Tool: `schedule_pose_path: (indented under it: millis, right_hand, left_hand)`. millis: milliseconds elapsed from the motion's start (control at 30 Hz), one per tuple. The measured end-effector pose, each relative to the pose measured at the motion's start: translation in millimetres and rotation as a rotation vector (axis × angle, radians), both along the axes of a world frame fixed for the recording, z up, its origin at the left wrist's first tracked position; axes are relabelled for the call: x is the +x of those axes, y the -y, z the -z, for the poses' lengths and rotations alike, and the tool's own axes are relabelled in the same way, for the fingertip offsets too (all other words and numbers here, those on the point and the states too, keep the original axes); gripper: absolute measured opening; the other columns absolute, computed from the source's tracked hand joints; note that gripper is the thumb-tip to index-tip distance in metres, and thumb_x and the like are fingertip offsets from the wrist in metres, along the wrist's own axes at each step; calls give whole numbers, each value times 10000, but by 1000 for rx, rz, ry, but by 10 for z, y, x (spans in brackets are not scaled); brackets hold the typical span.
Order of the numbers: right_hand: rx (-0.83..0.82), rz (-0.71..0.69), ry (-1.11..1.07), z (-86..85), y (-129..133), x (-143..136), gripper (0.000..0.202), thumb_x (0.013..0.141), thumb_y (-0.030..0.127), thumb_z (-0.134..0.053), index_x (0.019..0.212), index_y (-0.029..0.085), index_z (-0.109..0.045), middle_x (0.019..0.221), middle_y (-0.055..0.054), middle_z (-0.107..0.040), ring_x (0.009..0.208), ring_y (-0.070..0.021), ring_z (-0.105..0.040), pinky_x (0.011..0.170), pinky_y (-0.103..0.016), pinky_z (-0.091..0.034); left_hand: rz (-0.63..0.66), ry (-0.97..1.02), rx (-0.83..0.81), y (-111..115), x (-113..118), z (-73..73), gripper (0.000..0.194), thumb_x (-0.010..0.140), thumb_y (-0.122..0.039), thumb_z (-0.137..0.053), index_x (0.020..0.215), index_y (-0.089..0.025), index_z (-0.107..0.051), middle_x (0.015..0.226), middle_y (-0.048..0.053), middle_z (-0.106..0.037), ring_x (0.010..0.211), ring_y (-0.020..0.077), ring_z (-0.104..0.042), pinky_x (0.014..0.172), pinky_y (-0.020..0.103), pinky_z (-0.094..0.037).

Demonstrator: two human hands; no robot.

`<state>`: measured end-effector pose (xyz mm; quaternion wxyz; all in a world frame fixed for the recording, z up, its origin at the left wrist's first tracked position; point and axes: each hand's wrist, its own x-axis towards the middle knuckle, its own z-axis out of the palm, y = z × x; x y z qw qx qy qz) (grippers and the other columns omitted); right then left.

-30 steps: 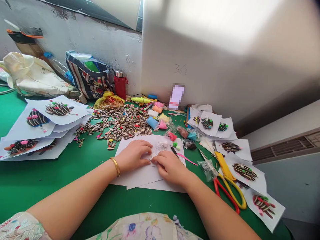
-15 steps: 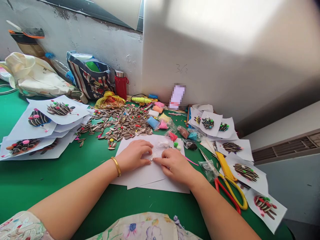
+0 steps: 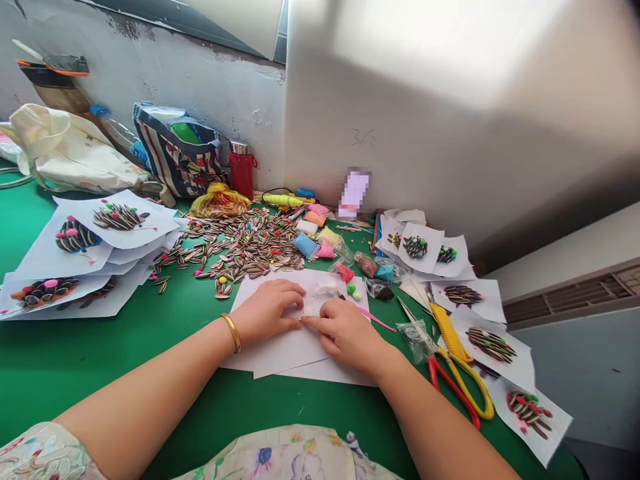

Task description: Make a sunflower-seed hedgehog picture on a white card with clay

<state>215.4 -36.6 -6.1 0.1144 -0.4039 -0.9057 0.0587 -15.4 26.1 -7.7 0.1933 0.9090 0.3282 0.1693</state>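
Note:
A flattened white patch of what looks like modelling clay [image 3: 314,304], its surface dotted, lies on white paper sheets [image 3: 285,357]. My left hand [image 3: 270,308] rests on the paper at the patch's left edge, thumb and fingers apart. From the other side, my right hand [image 3: 347,333] touches the patch's lower edge with an outstretched index finger near my left thumb; its other fingers are curled and partly hidden. Beyond the right hand lie small green balls [image 3: 354,292] and a thin pink tool [image 3: 377,320].
Sunflower seeds [image 3: 250,243] are heaped behind the paper, beside coloured clay packets [image 3: 306,245]. Scissors [image 3: 463,373] and a yellow cutter [image 3: 450,333] lie at right. Seed-decorated sheets flank both sides, including a left stack [image 3: 125,257]. A red flask [image 3: 241,172] stands behind.
My right hand has shifted slightly left, its index fingertip closer to my left thumb along the patch's lower edge. My left hand stays almost still.

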Motion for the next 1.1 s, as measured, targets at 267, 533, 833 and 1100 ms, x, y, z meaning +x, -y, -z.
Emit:
schedule_pose_path:
  millis: [267, 533, 833, 1100]
  right_hand:
    - [12, 30, 59, 17, 35, -83, 435, 897, 156, -542, 1312, 277, -593, 920, -54, -560, 851, -200, -442, 755, -339, -321]
    - [26, 11, 1, 39, 22, -68, 435, 856, 128, -564, 1264, 268, -622, 909, -46, -552, 851, -197, -450, 767, -337, -333]
    - [20, 57, 14, 52, 11, -77, 409, 871, 151, -550, 1262, 244, -626, 911, -60, -563, 855, -204, -459, 775, -348, -348]
    - [-4, 105, -93, 110, -21, -55, 446, 851, 110, -536, 1267, 233, -639, 925, -63, -565, 854, -201, -473, 772, -341, -371]
  left_hand:
    - [0, -4, 7, -4, -5, 25, 242, 759, -373, -783, 917, -225, -676, 1241, 52, -669, 1182, 263, -580, 1021, 427, -432]
    - [9, 10, 14, -10, -8, 14, 222, 785, -390, -756, 913, -225, -681, 1239, 45, -670, 1161, 247, -591, 1009, 404, -443]
    - [4, 3, 5, -4, -5, -5, 220, 752, -331, -779, 923, -230, -684, 1232, 46, -674, 1176, 261, -586, 1017, 415, -442]
    - [-1, -13, -9, -7, -7, 14, 244, 745, -322, -795, 942, -235, -679, 1254, 36, -661, 1189, 254, -576, 1033, 422, -429]
